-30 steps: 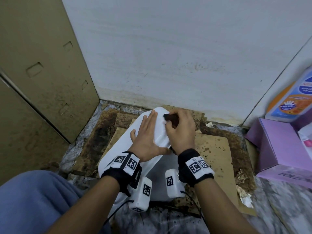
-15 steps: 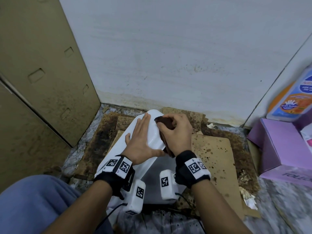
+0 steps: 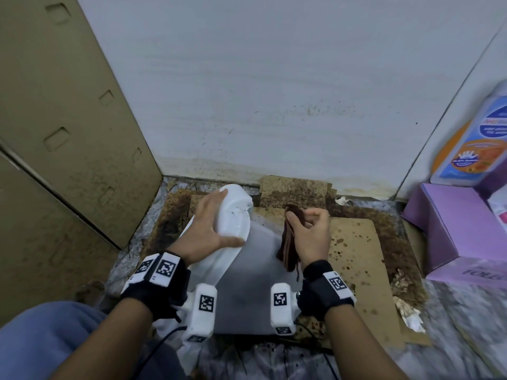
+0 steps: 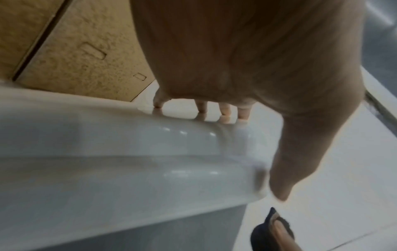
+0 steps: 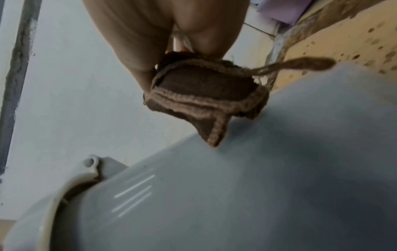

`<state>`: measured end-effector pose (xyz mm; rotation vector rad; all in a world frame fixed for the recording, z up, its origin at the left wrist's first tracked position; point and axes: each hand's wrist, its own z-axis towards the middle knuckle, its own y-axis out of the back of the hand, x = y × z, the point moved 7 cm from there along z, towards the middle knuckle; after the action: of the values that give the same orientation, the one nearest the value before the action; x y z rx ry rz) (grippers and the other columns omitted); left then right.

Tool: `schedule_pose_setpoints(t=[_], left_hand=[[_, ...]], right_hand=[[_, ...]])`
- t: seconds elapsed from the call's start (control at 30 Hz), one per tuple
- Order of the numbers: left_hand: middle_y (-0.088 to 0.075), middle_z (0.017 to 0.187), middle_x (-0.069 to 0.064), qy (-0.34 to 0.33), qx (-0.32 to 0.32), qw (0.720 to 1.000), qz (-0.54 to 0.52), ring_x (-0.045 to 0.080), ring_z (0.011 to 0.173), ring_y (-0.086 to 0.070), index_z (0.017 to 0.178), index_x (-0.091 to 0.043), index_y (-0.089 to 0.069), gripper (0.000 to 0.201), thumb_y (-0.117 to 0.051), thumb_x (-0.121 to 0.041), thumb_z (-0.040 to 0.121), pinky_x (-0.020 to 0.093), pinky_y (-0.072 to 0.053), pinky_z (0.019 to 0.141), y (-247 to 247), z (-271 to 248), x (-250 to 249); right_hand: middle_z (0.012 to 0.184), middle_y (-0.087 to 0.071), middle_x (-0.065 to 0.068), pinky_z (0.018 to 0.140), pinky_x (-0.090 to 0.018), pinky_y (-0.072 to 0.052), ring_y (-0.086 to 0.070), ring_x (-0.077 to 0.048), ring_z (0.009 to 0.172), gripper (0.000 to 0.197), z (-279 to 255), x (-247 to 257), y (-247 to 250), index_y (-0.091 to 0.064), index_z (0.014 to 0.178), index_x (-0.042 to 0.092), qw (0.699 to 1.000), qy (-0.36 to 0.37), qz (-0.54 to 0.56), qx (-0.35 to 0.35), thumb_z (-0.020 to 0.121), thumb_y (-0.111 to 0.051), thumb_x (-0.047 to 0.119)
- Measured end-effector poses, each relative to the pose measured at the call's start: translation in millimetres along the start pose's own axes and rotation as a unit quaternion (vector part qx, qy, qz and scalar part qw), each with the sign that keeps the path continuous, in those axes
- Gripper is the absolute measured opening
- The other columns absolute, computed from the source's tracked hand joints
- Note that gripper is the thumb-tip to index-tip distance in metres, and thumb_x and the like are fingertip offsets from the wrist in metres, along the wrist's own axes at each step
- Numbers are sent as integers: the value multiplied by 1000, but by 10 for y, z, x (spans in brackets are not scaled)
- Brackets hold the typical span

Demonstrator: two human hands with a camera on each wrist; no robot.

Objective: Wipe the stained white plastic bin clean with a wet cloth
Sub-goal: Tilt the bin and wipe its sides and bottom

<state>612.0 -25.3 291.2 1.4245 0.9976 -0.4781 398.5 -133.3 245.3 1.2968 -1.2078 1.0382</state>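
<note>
The corner is cramped. A tan panel with small rectangular recesses closes off the left side, a pale wall with grime along its foot runs across the back, and to the right a purple box sits on the floor with a blue-and-orange bottle leaning behind it. Spread over the floor is stained, spotted cardboard, darkest and soggiest toward the wall, with torn scraps of paper along its right edge. A blue-clad knee juts in at the lower left.

The white plastic bin lies tipped on that cardboard, its rim end pointing at the wall and its grey-looking side facing up between the two forearms. The left hand is spread flat over the rim end, fingers straight and pressed to the glossy plastic (the left wrist view shows the fingertips mirrored in it), thumb stretched along the lower edge.

The right hand is just right of the bin's upper edge, fingers curled and pinched around a brown cloth with a lighter stitched border. The cloth hangs from the fist, a loose thread trailing; in the right wrist view its lowest corner is at the bin's side, though contact is unclear.
</note>
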Motion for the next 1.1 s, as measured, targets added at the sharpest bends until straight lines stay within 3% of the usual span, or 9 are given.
schedule_pose_setpoints(t=[0.13,0.2,0.3,0.37,0.47,0.57,0.67,0.9,1.1], left_hand=[[-31,134,1,50,-95,989,-103,16,121,-38,123,-21,-46,44,-66,-43,89,40,-34,106,91,38,-27],[-36,128,4,75,-151,980,-103,20,119,-44,108,-21,-50,42,-65,-53,86,42,-38,104,114,73,-8],[-38,120,3,90,-210,971,-75,26,118,-45,95,-29,-46,60,-64,-74,60,47,-40,104,162,88,37],[-35,120,0,103,-226,967,-65,28,123,-43,107,-29,-48,71,-61,-74,54,49,-39,106,173,94,92],[-29,123,-1,114,-223,966,-58,30,132,-35,130,-27,-53,68,-62,-58,70,47,-35,112,184,122,152],[-28,122,0,133,-218,966,-46,29,129,-35,132,-22,-54,69,-55,-53,70,42,-33,110,208,128,158],[-28,123,1,131,-219,966,-35,27,129,-34,132,-19,-51,63,-57,-50,77,35,-30,100,207,112,140],[-34,136,9,130,-212,968,-23,29,133,-32,133,-23,-49,71,-51,-55,69,41,-29,109,106,177,63],[-34,136,11,127,-210,969,-14,30,134,-32,133,-21,-49,65,-54,-54,77,42,-30,111,100,271,45]], right_hand=[[91,-66,9,68,-16,-47,-62,-5,86,16,-115,120,-251,-58,84,27,997,34,-20,63,82,-74,27],[94,-67,7,68,-12,-45,-60,-3,86,10,-237,153,-410,-63,89,25,992,62,-49,96,84,-72,27],[106,-67,2,86,-25,-48,-57,-9,95,16,-420,160,-562,-71,102,21,980,131,-97,118,88,-67,27],[116,-66,2,96,-30,-46,-57,-11,105,26,-542,103,-629,-67,118,20,974,144,-106,141,93,-60,25],[139,-53,2,112,-35,-35,-43,-16,132,41,-743,12,-741,-47,140,23,951,180,-159,194,100,-43,29],[152,-38,4,120,-39,-16,-20,-17,146,46,-771,-111,-726,-33,148,23,922,200,-244,223,103,-30,32],[154,-35,3,120,-40,-13,-11,-17,148,47,-593,-368,-607,-34,147,20,918,159,-282,229,103,-26,34],[125,-60,-4,100,-25,-34,-48,-22,120,33,-351,-381,-310,-58,128,16,978,83,-141,130,103,-38,21],[126,-61,0,96,-29,-46,-56,-15,113,35,-818,-4,-492,-49,133,25,990,107,26,89,98,-48,22]])
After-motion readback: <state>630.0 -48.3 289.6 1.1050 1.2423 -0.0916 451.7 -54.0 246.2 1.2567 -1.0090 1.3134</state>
